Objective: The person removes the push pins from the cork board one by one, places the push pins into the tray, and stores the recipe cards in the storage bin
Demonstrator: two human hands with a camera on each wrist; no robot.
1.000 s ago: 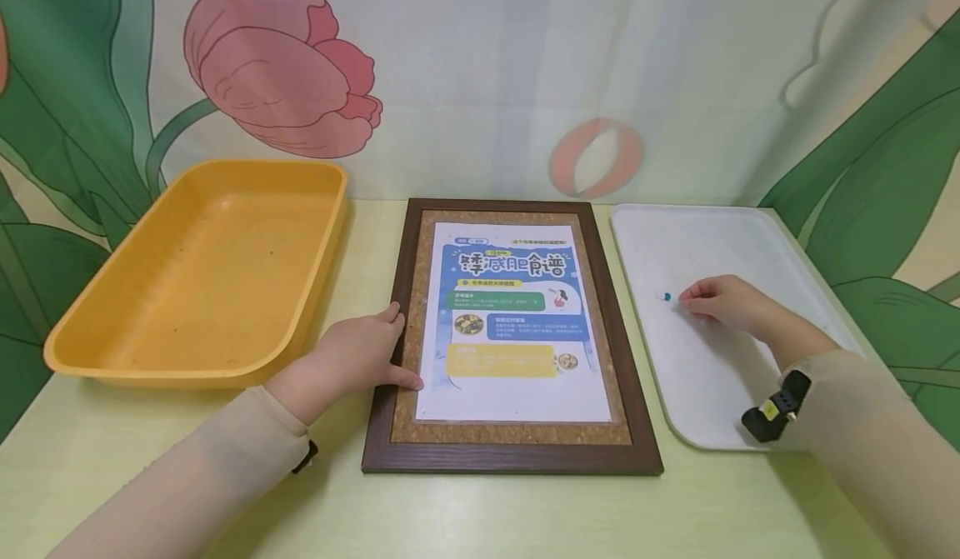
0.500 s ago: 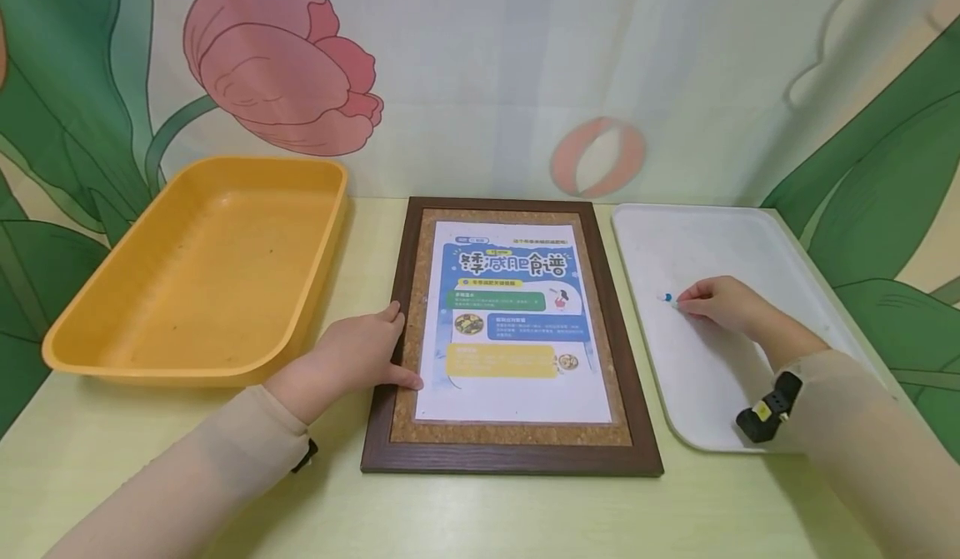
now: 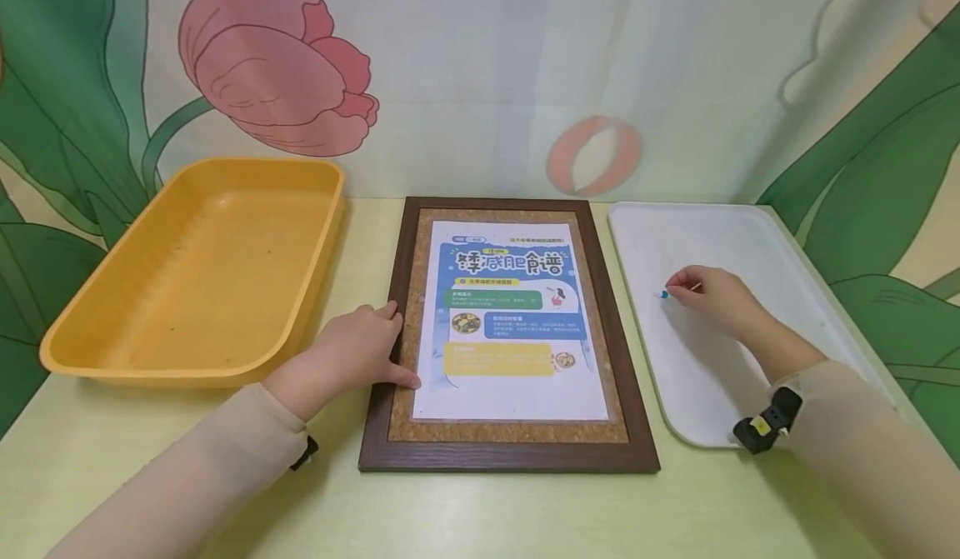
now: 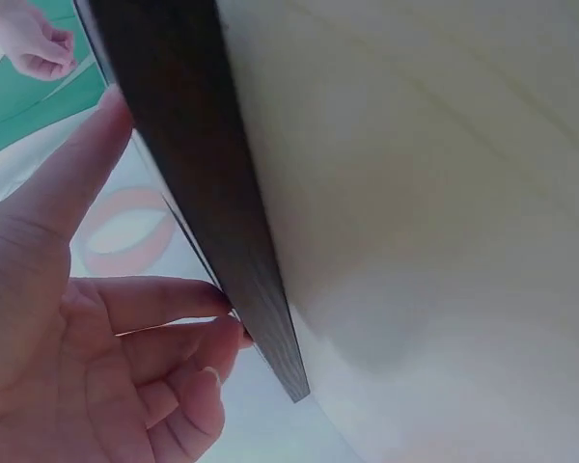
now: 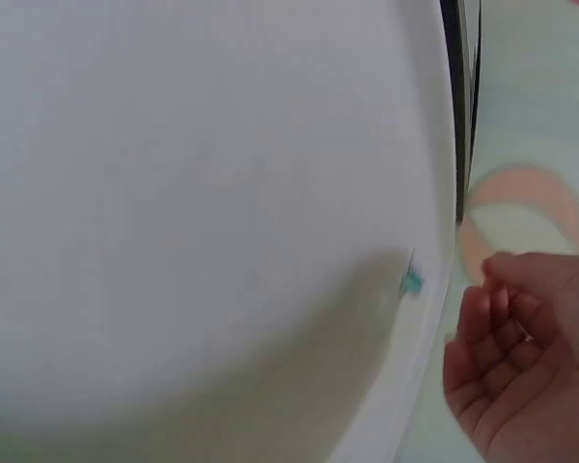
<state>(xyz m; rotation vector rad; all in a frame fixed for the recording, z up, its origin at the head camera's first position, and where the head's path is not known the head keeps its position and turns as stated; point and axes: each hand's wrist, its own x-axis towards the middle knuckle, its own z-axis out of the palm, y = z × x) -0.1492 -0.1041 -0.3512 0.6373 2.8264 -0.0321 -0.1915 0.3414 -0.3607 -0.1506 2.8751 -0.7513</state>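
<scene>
My left hand (image 3: pixel 348 355) rests against the left side of a dark brown framed cork board (image 3: pixel 397 326). Its thumb lies over the lower left border, and the fingertips meet the edge higher up. In the left wrist view the thumb (image 4: pixel 82 159) and index finger are fairly straight against the frame (image 4: pixel 193 145). A printed poster (image 3: pixel 517 396) covers most of the cork. My right hand (image 3: pixel 712 292) is low over the white tray (image 3: pixel 712 242), fingertips at a small blue push pin (image 3: pixel 664 294). The right wrist view shows the push pin (image 5: pixel 412 281) apart from the loosely curled fingers (image 5: pixel 507 357).
To the left stands a deep yellow tub (image 3: pixel 195 276) with small dark specks inside. Behind the table (image 3: pixel 420 517) hangs a backdrop (image 3: pixel 465 59) with painted flowers and leaves. The cork board sits between tub and tray.
My right hand has shifted slightly left and away from me, its fingertips now overlapping the push pin in the head view. The left hand keeps its place on the frame.
</scene>
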